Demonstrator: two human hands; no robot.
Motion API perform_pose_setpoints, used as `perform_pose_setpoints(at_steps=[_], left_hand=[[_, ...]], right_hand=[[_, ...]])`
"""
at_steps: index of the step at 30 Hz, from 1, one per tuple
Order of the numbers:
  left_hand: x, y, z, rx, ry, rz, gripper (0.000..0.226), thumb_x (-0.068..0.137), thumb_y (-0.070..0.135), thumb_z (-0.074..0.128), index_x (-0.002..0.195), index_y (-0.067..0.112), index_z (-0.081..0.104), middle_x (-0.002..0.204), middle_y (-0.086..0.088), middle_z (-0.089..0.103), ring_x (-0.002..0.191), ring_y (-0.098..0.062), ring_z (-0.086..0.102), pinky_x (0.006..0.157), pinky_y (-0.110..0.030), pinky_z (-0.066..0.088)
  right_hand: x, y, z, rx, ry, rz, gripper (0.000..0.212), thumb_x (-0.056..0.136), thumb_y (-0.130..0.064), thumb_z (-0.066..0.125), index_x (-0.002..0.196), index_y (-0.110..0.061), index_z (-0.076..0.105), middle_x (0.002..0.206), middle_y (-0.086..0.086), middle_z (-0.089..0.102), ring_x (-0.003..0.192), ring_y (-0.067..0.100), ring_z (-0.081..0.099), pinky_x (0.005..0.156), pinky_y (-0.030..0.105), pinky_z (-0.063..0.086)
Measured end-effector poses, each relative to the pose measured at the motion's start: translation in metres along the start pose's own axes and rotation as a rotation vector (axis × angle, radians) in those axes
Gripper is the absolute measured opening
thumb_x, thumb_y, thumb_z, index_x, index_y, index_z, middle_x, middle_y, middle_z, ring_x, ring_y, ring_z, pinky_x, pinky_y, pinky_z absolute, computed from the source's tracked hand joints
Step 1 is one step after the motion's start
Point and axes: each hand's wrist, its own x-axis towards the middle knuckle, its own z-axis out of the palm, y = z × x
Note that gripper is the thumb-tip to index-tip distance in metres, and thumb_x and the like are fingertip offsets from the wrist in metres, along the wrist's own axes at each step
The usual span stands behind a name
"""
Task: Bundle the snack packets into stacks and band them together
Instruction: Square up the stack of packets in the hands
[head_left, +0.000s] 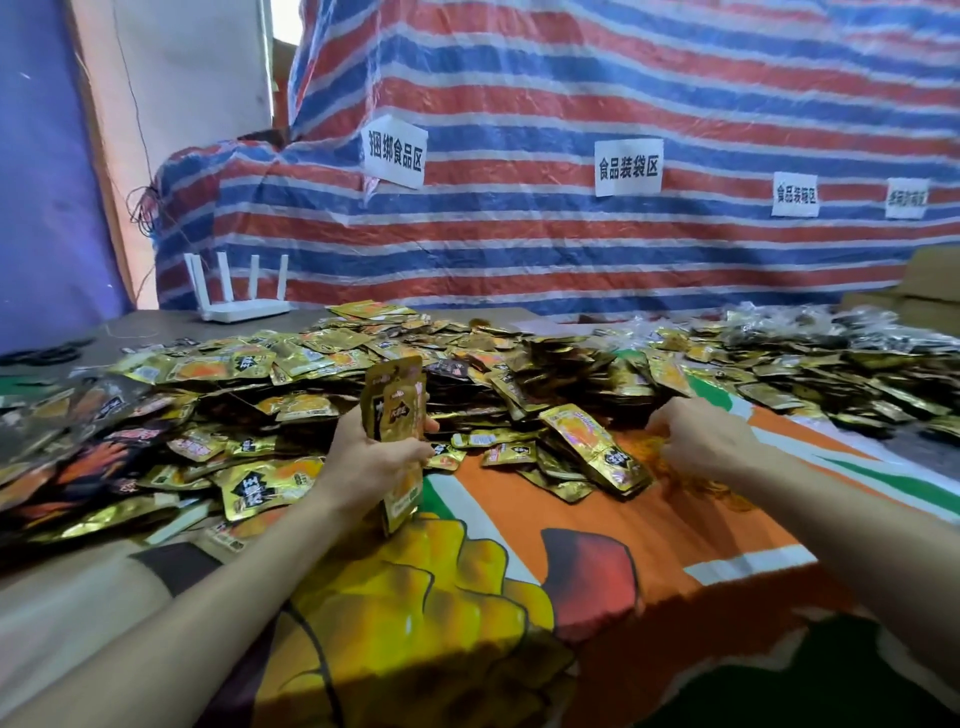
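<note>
Your left hand (374, 460) grips an upright stack of gold snack pkts (396, 410), right hand (701, 441) curled by the loose pile (311, 364) (hold unclear).

- The left hand (371, 460) is bare, and so is its wrist.
- The left forearm (208, 618) is bare along all the length that shows.
- The right hand (701, 441) is bare; its fingertips are hidden.
- The right forearm (862, 525) is bare as far as it shows.
</note>
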Motion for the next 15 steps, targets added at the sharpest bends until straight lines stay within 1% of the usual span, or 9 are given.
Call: perform_pose_setpoints(at_steps=[2, 3, 4, 6, 8, 9, 11, 13, 15], left_hand=[[0.0, -0.003, -0.002, -0.082, 0.059, -0.043, 0.025, 0.079, -0.014, 0.07, 0.089, 0.008, 0.073, 0.089, -0.011, 0.075, 0.081, -0.029, 0.069, 0.078, -0.043, 0.056], [0.001, -0.005, -0.005, -0.119, 0.079, -0.065, 0.024, 0.078, -0.015, 0.07, 0.088, 0.007, 0.073, 0.086, -0.013, 0.074, 0.077, -0.029, 0.069, 0.076, -0.042, 0.057], [0.002, -0.007, -0.008, -0.155, 0.094, -0.085, 0.023, 0.077, -0.015, 0.069, 0.087, 0.005, 0.073, 0.083, -0.013, 0.074, 0.073, -0.029, 0.069, 0.073, -0.04, 0.058], [0.003, -0.009, -0.014, -0.234, 0.117, -0.122, 0.021, 0.077, -0.016, 0.067, 0.087, 0.002, 0.073, 0.079, -0.014, 0.073, 0.066, -0.028, 0.069, 0.068, -0.037, 0.059], [0.004, -0.01, -0.016, -0.284, 0.129, -0.145, 0.023, 0.076, -0.015, 0.066, 0.09, 0.001, 0.073, 0.081, -0.016, 0.074, 0.064, -0.028, 0.069, 0.065, -0.038, 0.061], [0.004, -0.01, -0.016, -0.296, 0.127, -0.152, 0.023, 0.076, -0.015, 0.066, 0.09, 0.002, 0.074, 0.083, -0.017, 0.074, 0.064, -0.029, 0.069, 0.066, -0.039, 0.061], [0.004, -0.01, -0.016, -0.304, 0.114, -0.16, 0.023, 0.076, -0.014, 0.066, 0.081, 0.006, 0.077, 0.082, -0.019, 0.073, 0.067, -0.032, 0.068, 0.072, -0.043, 0.059], [0.003, -0.008, -0.015, -0.306, 0.098, -0.168, 0.027, 0.075, -0.013, 0.067, 0.073, 0.01, 0.078, 0.079, -0.021, 0.071, 0.069, -0.034, 0.067, 0.079, -0.047, 0.057], [0.002, -0.007, -0.015, -0.328, 0.091, -0.18, 0.024, 0.075, -0.013, 0.067, 0.078, 0.008, 0.078, 0.081, -0.022, 0.071, 0.072, -0.035, 0.067, 0.082, -0.051, 0.056]], right_hand=[[0.002, 0.001, 0.006, -0.038, -0.023, 0.0, 0.041, 0.084, -0.008, 0.056, 0.117, -0.028, 0.069, 0.116, 0.002, 0.069, 0.105, 0.028, 0.065, 0.074, 0.034, 0.053], [0.004, 0.001, 0.009, -0.055, -0.028, 0.005, 0.035, 0.084, -0.01, 0.056, 0.113, -0.026, 0.068, 0.112, 0.003, 0.069, 0.103, 0.029, 0.065, 0.075, 0.035, 0.054], [0.005, 0.001, 0.011, -0.066, -0.025, 0.012, 0.028, 0.085, -0.012, 0.056, 0.107, -0.024, 0.066, 0.104, 0.003, 0.067, 0.099, 0.029, 0.065, 0.074, 0.035, 0.054], [0.008, 0.001, 0.013, -0.068, 0.004, 0.024, 0.018, 0.084, -0.013, 0.057, 0.098, -0.023, 0.065, 0.091, 0.001, 0.062, 0.089, 0.029, 0.064, 0.066, 0.032, 0.047], [0.011, 0.001, 0.012, -0.058, 0.042, 0.034, 0.012, 0.082, -0.013, 0.059, 0.089, -0.021, 0.064, 0.082, 0.0, 0.062, 0.079, 0.026, 0.062, 0.062, 0.031, 0.045], [0.012, 0.001, 0.011, -0.053, 0.053, 0.039, 0.009, 0.081, -0.013, 0.059, 0.086, -0.019, 0.064, 0.079, 0.0, 0.062, 0.076, 0.025, 0.062, 0.062, 0.031, 0.047], [0.013, 0.001, 0.009, -0.039, 0.076, 0.051, 0.007, 0.079, -0.013, 0.059, 0.082, -0.016, 0.065, 0.076, 0.001, 0.064, 0.072, 0.025, 0.062, 0.062, 0.033, 0.048], [0.012, 0.002, 0.006, 0.002, 0.132, 0.084, 0.012, 0.08, -0.012, 0.058, 0.081, -0.014, 0.069, 0.079, 0.005, 0.068, 0.072, 0.028, 0.063, 0.06, 0.032, 0.047], [0.013, 0.001, 0.0, 0.063, 0.215, 0.122, 0.015, 0.085, -0.012, 0.057, 0.078, -0.012, 0.069, 0.082, 0.008, 0.069, 0.072, 0.032, 0.062, 0.058, 0.032, 0.045]])
